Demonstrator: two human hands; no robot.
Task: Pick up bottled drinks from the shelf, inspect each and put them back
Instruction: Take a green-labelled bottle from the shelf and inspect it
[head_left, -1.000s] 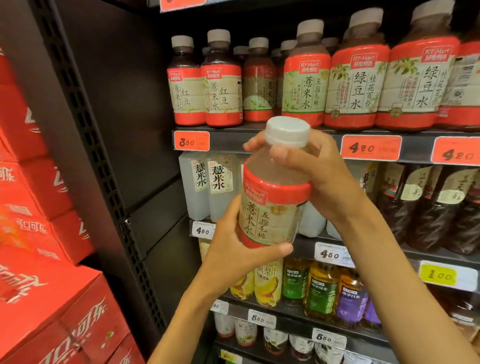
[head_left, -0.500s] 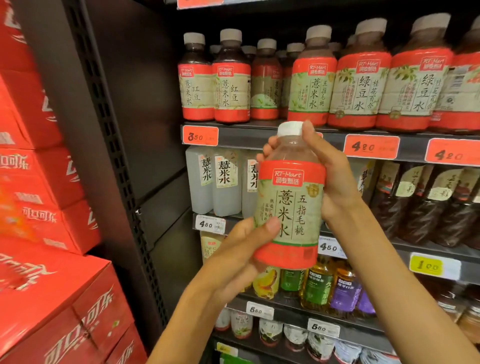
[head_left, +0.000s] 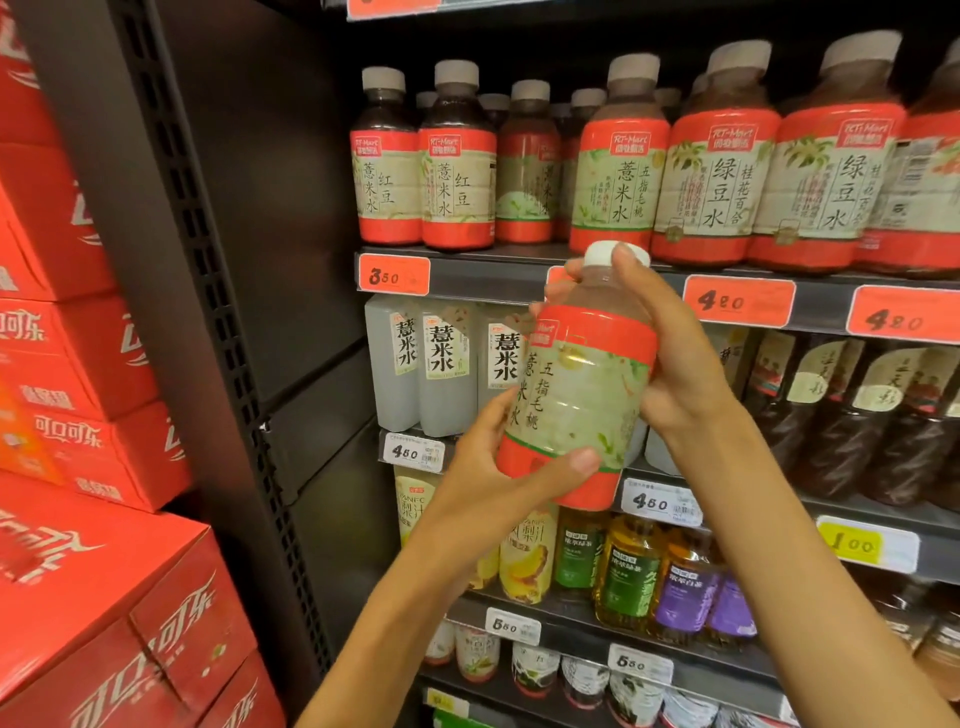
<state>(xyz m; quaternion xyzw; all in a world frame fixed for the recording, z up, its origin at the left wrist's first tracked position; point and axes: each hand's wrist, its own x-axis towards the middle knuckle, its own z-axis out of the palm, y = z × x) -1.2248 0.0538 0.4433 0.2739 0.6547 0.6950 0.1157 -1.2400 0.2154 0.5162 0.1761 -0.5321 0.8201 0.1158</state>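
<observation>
I hold a bottled drink (head_left: 576, 384) in front of the shelves, nearly upright, its top leaning a little right. It has a white cap, pale liquid and a red and green label. My left hand (head_left: 498, 483) grips its lower part, thumb across the red bottom band. My right hand (head_left: 670, 358) grips the neck and shoulder from the right, with fingers over the cap. The top shelf (head_left: 498, 275) just behind carries a row of like bottles (head_left: 618, 171) with red labels.
Pale square bottles (head_left: 441, 364) and dark bottles (head_left: 852, 415) fill the second shelf. Juice and tea bottles (head_left: 628, 577) stand lower down. A dark perforated upright (head_left: 208, 291) bounds the shelves on the left. Stacked red cola cartons (head_left: 88, 597) stand at far left.
The bottle has been turned about its axis, so the label's text now faces left. It first rose from a forward tilt to upright. Both hands kept their hold.
</observation>
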